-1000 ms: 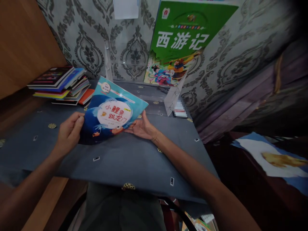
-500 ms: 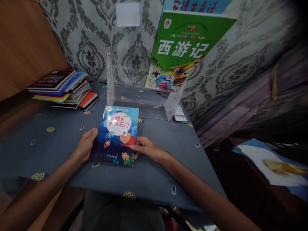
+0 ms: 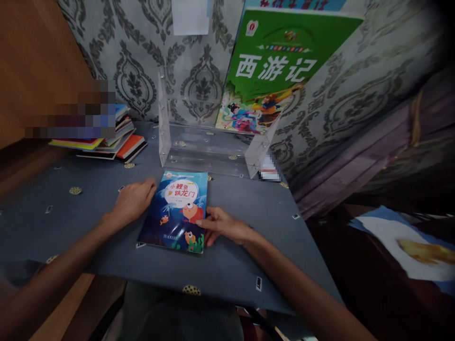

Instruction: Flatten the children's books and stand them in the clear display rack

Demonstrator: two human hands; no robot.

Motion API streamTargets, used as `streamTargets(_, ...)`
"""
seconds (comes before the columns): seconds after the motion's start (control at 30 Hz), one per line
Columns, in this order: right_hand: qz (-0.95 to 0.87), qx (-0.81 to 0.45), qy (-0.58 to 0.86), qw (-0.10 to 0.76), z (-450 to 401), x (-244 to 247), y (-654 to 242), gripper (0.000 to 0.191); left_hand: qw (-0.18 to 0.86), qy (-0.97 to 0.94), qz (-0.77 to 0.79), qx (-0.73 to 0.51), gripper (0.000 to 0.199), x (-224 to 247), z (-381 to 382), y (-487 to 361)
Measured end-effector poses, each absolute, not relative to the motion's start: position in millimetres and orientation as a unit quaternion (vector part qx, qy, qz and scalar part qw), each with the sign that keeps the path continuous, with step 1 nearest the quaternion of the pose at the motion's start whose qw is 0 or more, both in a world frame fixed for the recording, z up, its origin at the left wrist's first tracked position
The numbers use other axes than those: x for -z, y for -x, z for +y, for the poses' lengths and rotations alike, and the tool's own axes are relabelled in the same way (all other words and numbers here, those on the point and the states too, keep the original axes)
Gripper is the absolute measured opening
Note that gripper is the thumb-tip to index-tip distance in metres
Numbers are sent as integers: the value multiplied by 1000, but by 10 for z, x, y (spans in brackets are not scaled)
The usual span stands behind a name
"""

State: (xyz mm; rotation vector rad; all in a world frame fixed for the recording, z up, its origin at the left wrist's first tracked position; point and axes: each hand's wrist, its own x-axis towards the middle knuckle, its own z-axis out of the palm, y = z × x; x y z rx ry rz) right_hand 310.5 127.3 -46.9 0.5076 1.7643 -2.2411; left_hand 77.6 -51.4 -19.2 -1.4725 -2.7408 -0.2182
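Observation:
A blue children's picture book [image 3: 177, 210] with orange fish on its cover lies face up, close to or on the table in front of me. My right hand [image 3: 225, 225] pinches its right edge, the thumb over the cover and the other fingers at the side and below. Beside the upper left edge is my left hand [image 3: 135, 201], its back turned up and its fingers curled together. A narrow gap seems to part it from the book, and nothing shows in it. Behind the book stands a clear acrylic book rack [image 3: 206, 163], holding a green book [image 3: 273, 71] upright on its right.
A stack of books [image 3: 117, 137], partly pixelated, lies at the back left. Another blue book [image 3: 295, 4] shows behind the green one. A small blurred-out item [image 3: 269, 169] sits right of the rack. Patterned cloth [image 3: 135, 80] covers the wall; a curtain [image 3: 369, 147] hangs at right.
The book has shifted slightly right and toward me, lying flatter. My left hand has come off its left edge, moving up and right. My right hand has kept its hold on the right edge.

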Motion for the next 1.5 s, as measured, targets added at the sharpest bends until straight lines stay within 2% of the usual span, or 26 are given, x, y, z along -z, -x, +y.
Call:
streamTargets(0.07, 658, 713, -207, 126, 1324, 434, -3114, 39, 25, 524, -841, 130, 32, 267, -369, -704)
streamTargets(0.13, 737, 623, -246, 92, 1367, 375, -3122, 32, 24, 559, -808, 183, 31, 374, -242, -614)
streamTargets(0.23, 852, 456, -255, -36, 1348, 265, -3084, 30, 19, 571, -793, 211, 29, 534, -140, -496)
streamTargets(0.33, 913, 339, -188, -128, 1234, 202, -2890, 23, 21, 567, -796, 210, 32, 626, -134, -442)
streamTargets(0.43, 945, 271, -97, -154, 1128, 226, -2515, 16, 20, 571, -795, 205, 34, 644, -154, -433)
streamTargets(0.53, 965, 222, -27, -135, 1089, 315, -2098, 18, 29, 578, -789, 205, 35, 632, -159, -434)
streamTargets(0.8, 976, 190, -10, -109, 1095, 555, -1662, 30, 43, 579, -785, 218, 36, 650, -135, -434)
streamTargets(1.0, 973, 183, -32, -134, 1073, 529, -1716, 31, 50, 570, -793, 209, 41, 659, -127, -446)
streamTargets(1.17, 976, 145, -77, -139, 1075, 488, -1752, 40, 52, 573, -793, 201, 41, 645, -131, -448)
streamTargets(1.37, 973, 178, -72, -130, 1156, 549, -1882, 52, 62, 589, -783, 192, 43, 651, -150, -439)
streamTargets(1.5, 969, 176, -109, -132, 1194, 581, -2031, 50, 72, 594, -777, 194, 44, 662, -146, -425)
